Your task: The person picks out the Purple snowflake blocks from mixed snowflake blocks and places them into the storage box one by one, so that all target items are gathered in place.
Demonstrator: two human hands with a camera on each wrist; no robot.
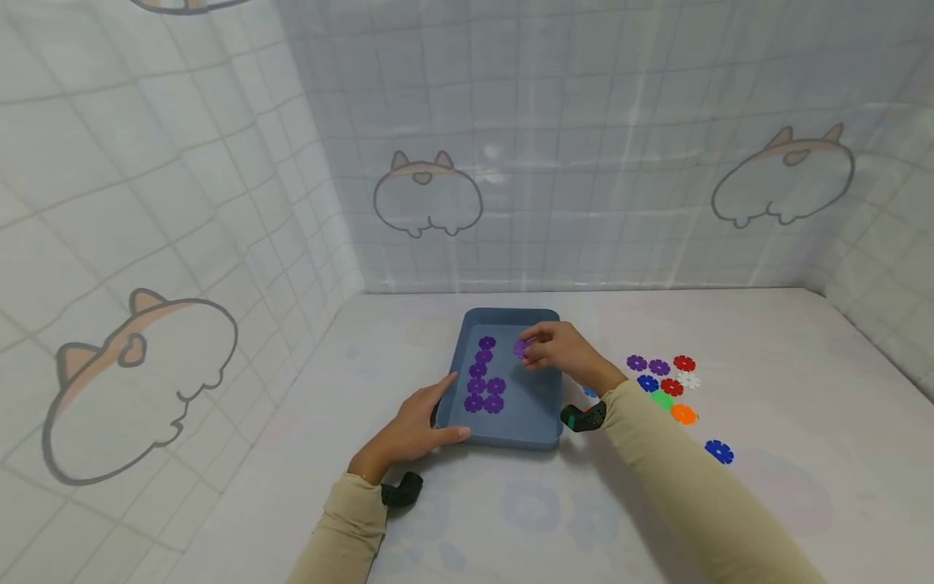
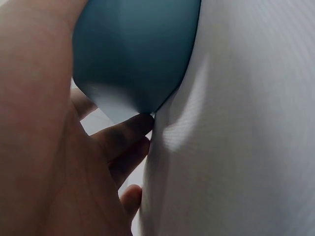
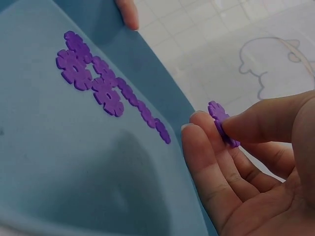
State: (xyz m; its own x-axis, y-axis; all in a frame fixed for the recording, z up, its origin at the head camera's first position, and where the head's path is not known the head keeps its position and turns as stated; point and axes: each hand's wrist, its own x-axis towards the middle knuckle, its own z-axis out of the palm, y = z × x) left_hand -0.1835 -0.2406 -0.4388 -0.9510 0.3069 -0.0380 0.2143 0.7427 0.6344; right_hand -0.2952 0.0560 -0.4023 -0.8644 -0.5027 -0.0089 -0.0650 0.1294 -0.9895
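Note:
A blue-grey tray (image 1: 521, 430) lies on the table, its near left corner gripped by my left hand (image 1: 416, 426). The thumb is at the front rim and the fingers are along the left side; in the left wrist view, fingertips (image 2: 142, 120) meet the tray's wall. My right hand (image 1: 565, 350) pinches a purple flower-shaped plastic disc (image 3: 219, 118) between thumb and fingers, over the tray's far right part. Inside the tray, several purple discs (image 1: 477, 370) lie flat at the left: a line of three running away from a two-by-two group.
Right of the tray lie more flower-shaped discs: purple (image 1: 659, 367), red (image 1: 683, 363), white (image 1: 688, 380), green (image 1: 662, 399), orange (image 1: 683, 414) and blue (image 1: 719, 452). A few are partly hidden by the right forearm. A tile-patterned backdrop (image 1: 584, 243) rises behind the table.

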